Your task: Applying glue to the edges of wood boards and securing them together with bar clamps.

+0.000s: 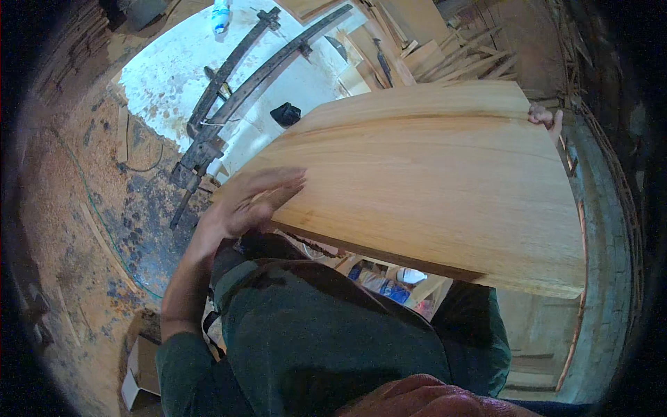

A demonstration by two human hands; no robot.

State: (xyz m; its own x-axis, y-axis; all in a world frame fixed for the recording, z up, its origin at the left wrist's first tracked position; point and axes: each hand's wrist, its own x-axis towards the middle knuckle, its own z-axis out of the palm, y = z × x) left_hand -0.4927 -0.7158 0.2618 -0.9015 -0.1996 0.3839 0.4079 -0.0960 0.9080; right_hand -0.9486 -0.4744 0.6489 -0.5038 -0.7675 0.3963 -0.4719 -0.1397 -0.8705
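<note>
A broad, pale wooden panel (pixel 431 181) with brown grain streaks lies tilted across the view in front of my body. At its left end is my left hand (pixel 253 201), fingers stretched out over the surface and slightly blurred; whether the palm presses on the wood I cannot tell. My right hand (pixel 545 118) is curled round the edge at the far right corner. The right forearm is hidden beneath the panel, with a dark green sleeve (pixel 479 326) running under its near edge.
Beyond the panel stands a white, stained tabletop (pixel 163 76) bearing long metal bar clamps (pixel 243 104), a black lump (pixel 285 114) and a bottle (pixel 220 17). Wood offcuts (pixel 472 66) pile up at the back right. Sawdust and a thin green cable (pixel 87 187) lie on the left floor.
</note>
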